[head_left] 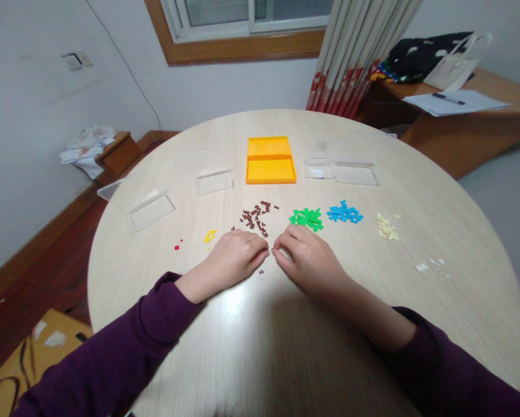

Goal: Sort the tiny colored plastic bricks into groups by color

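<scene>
My left hand (238, 255) and my right hand (306, 255) rest near each other at the middle of the table, fingertips almost meeting. Both have thumb and fingers pinched; whatever may be between them is too small to make out. Just beyond my left fingers lies a loose pile of small brown pieces (253, 217). Two tiny brown bits (261, 271) lie just below the gap between my hands. A pile of green pieces (307, 218) is right behind my right hand. Small yellow pieces (209, 236) lie left of my left hand, with red pieces (177, 247) farther left.
Blue pieces (345, 213), cream pieces (387, 227) and white pieces (422, 267) lie to the right. An open orange case (271, 181) stands at the back. Clear boxes (215, 183) flank it, including a left box (152, 209) and a right box (356, 174). The round table (286, 359) has a curved edge.
</scene>
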### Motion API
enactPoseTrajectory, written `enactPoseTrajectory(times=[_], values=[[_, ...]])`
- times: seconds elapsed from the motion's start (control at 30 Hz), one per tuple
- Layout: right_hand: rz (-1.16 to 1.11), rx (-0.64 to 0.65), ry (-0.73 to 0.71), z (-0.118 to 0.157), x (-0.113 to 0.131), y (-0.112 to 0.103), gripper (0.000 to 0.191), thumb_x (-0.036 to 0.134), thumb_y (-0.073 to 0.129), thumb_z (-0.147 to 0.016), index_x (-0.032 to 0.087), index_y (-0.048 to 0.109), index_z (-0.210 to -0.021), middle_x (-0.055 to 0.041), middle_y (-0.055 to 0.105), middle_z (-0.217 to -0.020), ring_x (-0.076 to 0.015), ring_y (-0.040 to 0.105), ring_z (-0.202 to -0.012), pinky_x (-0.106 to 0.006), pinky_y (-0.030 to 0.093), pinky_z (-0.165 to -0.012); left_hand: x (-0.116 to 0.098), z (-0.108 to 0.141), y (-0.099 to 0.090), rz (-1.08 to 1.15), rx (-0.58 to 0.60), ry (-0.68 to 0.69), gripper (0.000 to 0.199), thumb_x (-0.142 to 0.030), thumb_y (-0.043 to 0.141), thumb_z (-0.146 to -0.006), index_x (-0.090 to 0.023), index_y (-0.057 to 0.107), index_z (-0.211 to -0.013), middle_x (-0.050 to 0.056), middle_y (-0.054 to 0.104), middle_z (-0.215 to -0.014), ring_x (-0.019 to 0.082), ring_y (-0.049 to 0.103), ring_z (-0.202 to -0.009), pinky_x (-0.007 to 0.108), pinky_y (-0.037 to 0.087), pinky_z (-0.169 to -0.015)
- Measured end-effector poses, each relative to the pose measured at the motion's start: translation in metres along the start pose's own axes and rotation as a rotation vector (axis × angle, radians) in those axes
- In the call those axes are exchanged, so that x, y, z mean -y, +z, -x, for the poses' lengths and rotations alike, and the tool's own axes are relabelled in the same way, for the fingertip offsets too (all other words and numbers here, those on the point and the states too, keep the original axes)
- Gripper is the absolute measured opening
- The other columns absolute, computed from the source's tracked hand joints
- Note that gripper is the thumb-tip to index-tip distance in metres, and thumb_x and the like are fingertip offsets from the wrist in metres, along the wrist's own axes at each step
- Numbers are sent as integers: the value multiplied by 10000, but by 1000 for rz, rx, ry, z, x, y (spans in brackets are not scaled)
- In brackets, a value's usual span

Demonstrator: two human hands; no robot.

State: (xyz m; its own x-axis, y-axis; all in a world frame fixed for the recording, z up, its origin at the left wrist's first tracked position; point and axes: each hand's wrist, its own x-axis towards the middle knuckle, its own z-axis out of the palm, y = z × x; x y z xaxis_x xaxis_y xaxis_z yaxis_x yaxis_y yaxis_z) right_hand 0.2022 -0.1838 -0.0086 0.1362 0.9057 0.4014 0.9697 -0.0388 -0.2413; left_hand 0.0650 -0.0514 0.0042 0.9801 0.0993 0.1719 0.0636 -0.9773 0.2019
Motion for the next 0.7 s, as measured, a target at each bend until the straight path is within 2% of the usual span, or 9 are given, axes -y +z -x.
enactPoseTrajectory(times=[0.13, 0.33, 0.7], values=[[-5, 5, -15, 1, 0, 0, 164, 148, 535, -908, 171, 677, -830, -70, 640, -820, -206, 568, -815, -312, 415, -739, 1, 0, -1, -10, -12, 15, 265, -265, 470, -963, -142, 671, -842, 57, 706, -744, 174, 644, -687, 309, 460, -673], [111, 11, -39, 1, -2, -4, 183, 162, 526, -920, 164, 685, -830, -87, 649, -824, -220, 546, -795, -336, 375, -713, 1, 1, -2, -16, -23, 27, 253, -260, 477, -959, -149, 670, -838, 47, 702, -734, 161, 637, -672, 293, 454, -656], [-20, 73, 33, -1, 5, -2, 186, 182, 556, -931, 184, 667, -781, -56, 646, -769, -202, 557, -785, -320, 375, -723, 1, 0, -1, -26, -41, 27, 333, -325, 434, -985, -153, 660, -811, 44, 687, -698, 159, 632, -640, 283, 448, -622]])
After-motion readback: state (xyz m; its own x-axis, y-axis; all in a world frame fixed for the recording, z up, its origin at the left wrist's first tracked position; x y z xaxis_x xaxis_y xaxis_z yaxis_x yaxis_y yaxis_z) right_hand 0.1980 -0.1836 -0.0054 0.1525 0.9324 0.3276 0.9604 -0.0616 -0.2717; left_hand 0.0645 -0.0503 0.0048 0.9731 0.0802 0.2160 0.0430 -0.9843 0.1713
